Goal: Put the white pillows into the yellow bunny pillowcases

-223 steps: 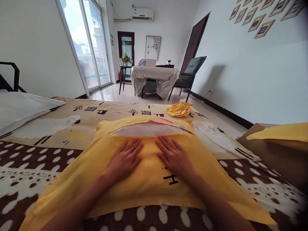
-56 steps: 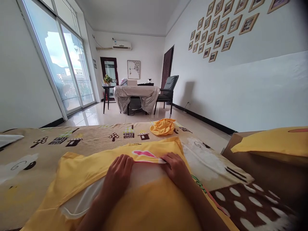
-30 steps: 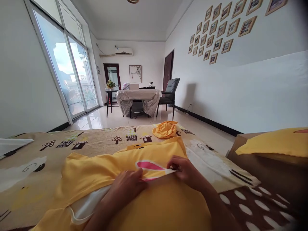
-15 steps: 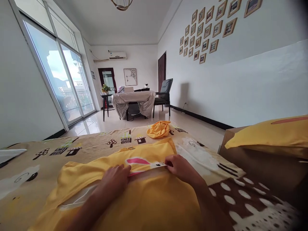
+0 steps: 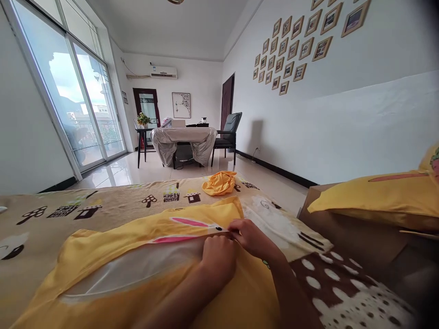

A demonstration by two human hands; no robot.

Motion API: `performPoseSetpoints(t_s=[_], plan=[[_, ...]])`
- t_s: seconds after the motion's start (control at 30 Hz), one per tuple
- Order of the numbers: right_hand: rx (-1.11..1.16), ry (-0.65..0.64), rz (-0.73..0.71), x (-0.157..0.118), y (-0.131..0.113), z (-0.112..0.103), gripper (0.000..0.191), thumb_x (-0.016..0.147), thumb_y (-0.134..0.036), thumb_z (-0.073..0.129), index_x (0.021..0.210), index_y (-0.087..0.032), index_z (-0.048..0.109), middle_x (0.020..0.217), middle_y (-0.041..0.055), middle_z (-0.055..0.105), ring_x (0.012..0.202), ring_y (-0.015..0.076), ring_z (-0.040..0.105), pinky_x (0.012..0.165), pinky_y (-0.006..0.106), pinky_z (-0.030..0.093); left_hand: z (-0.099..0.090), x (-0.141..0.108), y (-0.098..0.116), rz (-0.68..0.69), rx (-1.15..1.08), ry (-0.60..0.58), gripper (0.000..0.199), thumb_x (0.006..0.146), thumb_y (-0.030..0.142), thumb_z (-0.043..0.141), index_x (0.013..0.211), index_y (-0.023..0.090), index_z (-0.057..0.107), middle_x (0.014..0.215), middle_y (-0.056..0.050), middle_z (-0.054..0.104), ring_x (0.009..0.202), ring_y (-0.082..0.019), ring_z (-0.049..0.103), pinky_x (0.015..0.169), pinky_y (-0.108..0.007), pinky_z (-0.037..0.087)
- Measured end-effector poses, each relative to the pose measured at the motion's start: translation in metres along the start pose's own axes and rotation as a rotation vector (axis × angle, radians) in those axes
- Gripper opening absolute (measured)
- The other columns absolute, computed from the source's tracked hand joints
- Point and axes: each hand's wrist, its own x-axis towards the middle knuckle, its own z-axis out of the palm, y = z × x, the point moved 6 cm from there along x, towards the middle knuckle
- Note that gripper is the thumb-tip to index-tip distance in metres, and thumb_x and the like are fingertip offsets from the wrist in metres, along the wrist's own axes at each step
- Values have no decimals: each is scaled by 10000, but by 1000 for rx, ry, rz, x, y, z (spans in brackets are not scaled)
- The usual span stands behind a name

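A yellow pillowcase [image 5: 206, 211] with a rabbit print lies in front of me. A white inner pillow [image 5: 137, 266] shows through its long opening. My right hand [image 5: 255, 238] pinches the edge at the right end of the opening, beside the rabbit's eye. Right beside it, my left hand [image 5: 219, 257] is closed at the opening's edge, its knuckles up. The fingertips of the left hand are hidden, and whether a zipper pull lies between them cannot be seen.
A crumpled yellow cloth [image 5: 220, 183] lies on the patterned blanket [image 5: 120, 194] beyond the pillow. At right, another yellow pillow [image 5: 373, 196] rests on a cardboard box [image 5: 353, 233]. Farther off stand a covered table [image 5: 183, 135] and a black chair [image 5: 229, 135].
My left hand has moved right along the opening to beside my right hand. More of the white inner pillow now shows. The right hand stays at the edge, and the view has shifted slightly.
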Motion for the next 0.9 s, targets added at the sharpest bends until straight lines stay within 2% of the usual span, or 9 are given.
performPoseSetpoints(t_s=[0.1,0.17,0.27,0.37,0.47,0.53,0.7,0.9], plan=[[9,-14,8,2,2,4,219,802,-104,454,649,-156,602,686,14,607,650,124,517,613,232,338,13,-3,-19,17,-15,23,182,781,137,488,741,151,665,783,-129,714,702,-221,670,616,-292,459],[31,-18,12,4,3,7,205,806,-110,458,657,-161,590,679,5,598,645,120,514,609,225,342,12,-6,-32,23,-116,114,220,836,162,431,767,163,639,787,-96,713,694,-199,659,606,-277,440],[43,-14,20,7,4,9,178,809,-123,468,681,-164,585,673,-2,590,637,118,499,597,223,342,10,-13,-43,33,-317,261,176,864,175,411,810,183,578,735,-38,683,631,-154,613,570,-248,404],[62,-27,32,8,6,11,162,820,-157,476,700,-164,584,687,-1,592,631,115,485,584,225,345,10,-19,-38,146,-375,353,138,878,189,416,805,191,534,707,-15,640,601,-133,570,555,-240,387],[95,-53,46,9,9,13,160,838,-199,471,728,-164,582,715,3,600,646,118,494,588,229,359,8,-24,-28,247,-322,431,156,888,157,389,853,192,537,763,-29,642,661,-144,587,599,-248,415],[121,-74,57,9,11,13,163,845,-216,463,743,-165,579,721,4,600,657,123,504,597,233,370,8,-25,-25,258,-279,455,177,883,129,381,916,188,544,817,-44,655,708,-157,607,637,-256,442],[141,-98,79,7,15,13,174,841,-216,449,733,-169,578,713,6,593,666,131,516,607,242,382,5,-25,-28,174,-242,465,205,870,124,395,978,192,555,868,-47,687,754,-181,653,675,-278,488],[34,-79,77,6,7,11,182,842,-202,441,718,-176,572,725,7,604,658,130,508,615,251,373,5,-24,-27,149,-193,426,160,852,134,420,893,188,566,797,-47,685,702,-185,644,618,-276,473]])
